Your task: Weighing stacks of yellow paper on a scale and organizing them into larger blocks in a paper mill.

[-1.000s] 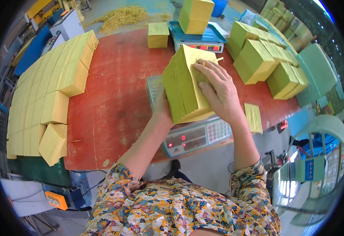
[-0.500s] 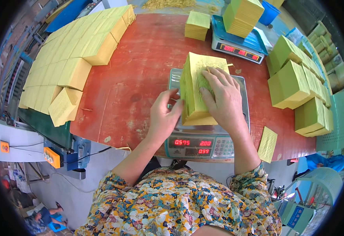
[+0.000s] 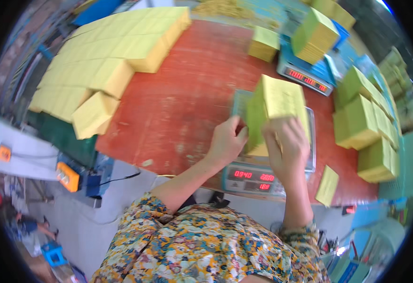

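A tall stack of yellow paper sheets (image 3: pixel 285 96) stands upright on the metal pan of a digital scale (image 3: pixel 251 179) with a lit red display. My left hand (image 3: pixel 227 144) is beside the stack's left side, its fingers curled in and thumb bent toward them; I see nothing in it. Over the near top edge of the stack, my right hand (image 3: pixel 289 146) is bent with fingers drawn together, blurred by motion. Whatever its fingertips may hold is hidden. A single yellow sheet or thin pad (image 3: pixel 327 186) lies on the red table (image 3: pixel 183 94) right of the scale.
Rows of yellow paper stacks (image 3: pixel 107 52) fill the table's left side, one stack (image 3: pixel 95 113) tilted. More stacks (image 3: pixel 357 120) stand at the right. A second scale (image 3: pixel 305 78) bears a stack (image 3: pixel 315 35) at the back, beside a small stack (image 3: pixel 264 43).
My right hand has gone from lying flat on the stack's top to curled at its near edge. My left thumb has come off the side. The view has shifted, and the scale's display reads differently.
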`<state>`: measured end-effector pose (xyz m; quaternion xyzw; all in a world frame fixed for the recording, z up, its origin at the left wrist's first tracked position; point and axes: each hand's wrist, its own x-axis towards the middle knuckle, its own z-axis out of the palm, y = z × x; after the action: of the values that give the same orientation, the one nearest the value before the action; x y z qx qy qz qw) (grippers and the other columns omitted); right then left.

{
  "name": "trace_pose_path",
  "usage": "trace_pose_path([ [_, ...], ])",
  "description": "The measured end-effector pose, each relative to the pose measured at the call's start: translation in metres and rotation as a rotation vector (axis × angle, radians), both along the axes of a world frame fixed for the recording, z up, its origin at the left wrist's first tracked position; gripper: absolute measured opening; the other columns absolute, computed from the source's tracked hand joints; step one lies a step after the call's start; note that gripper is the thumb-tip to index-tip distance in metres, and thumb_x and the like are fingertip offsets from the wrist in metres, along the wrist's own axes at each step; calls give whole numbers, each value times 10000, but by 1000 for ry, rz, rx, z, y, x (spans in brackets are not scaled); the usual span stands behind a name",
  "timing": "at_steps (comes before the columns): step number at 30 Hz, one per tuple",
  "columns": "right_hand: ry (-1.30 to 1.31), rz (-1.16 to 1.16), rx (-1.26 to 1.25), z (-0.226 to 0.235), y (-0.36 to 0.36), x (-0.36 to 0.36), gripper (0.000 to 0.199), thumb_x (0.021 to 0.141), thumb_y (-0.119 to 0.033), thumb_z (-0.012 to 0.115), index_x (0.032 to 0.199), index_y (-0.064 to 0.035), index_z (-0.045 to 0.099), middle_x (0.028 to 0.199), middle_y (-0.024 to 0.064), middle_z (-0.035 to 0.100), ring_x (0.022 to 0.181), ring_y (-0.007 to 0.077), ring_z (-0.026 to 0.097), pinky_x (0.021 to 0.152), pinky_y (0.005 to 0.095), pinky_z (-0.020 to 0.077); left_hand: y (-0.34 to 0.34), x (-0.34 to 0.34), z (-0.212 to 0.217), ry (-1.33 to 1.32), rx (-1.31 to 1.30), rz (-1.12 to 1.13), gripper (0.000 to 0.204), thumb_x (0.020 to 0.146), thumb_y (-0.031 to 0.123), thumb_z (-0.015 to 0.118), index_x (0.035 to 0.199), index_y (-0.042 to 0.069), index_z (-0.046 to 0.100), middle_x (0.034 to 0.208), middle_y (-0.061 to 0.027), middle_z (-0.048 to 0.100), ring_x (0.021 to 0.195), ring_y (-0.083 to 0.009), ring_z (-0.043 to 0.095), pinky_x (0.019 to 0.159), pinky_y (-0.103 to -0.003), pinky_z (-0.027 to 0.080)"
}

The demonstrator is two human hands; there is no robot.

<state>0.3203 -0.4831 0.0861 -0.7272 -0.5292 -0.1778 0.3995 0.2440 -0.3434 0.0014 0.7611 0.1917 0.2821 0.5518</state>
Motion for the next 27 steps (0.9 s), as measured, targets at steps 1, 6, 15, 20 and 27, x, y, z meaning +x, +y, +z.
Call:
trace_pose_path([
  [1,86,183,20,-7,3,-24,141,729,25,697,843,-45,651,890,99,668,822,318,626,754,409,498,14,-11,-10,19,-33,4,93,912,75,600,865,-2,577,709,-26,576,652,-69,544,595,-265,457],
  [6,415,659,-347,-66,42,-103,338,799,-53,702,1130,-55,633,993,161,685,874,329,672,740,411,543,117,-95,-23,31,407,375,97,849,50,652,933,36,605,887,-124,644,789,-246,645,699,-366,511],
  [15,505,534,-354,-72,178,-128,486,868,-185,667,1310,-30,536,1150,232,643,977,383,657,822,456,538,319,-263,17,975,1178,277,900,702,346,836,1487,217,414,1586,-163,245,1465,-382,215,1157,-631,171],
  [20,607,582,-433,-80,253,-141,494,877,-163,673,1339,-59,532,1180,226,634,999,385,658,859,446,542,341,-245,-7,914,1166,271,960,720,427,811,1519,166,347,1592,-181,224,1474,-406,179,1154,-639,160],
  [27,695,392,-404,-111,281,-128,458,891,-160,667,1319,-45,549,1151,214,648,951,347,672,835,415,543,381,-103,61,320,1102,145,804,838,397,711,1454,-4,385,1519,-266,328,1404,-399,333,1134,-505,299],
])
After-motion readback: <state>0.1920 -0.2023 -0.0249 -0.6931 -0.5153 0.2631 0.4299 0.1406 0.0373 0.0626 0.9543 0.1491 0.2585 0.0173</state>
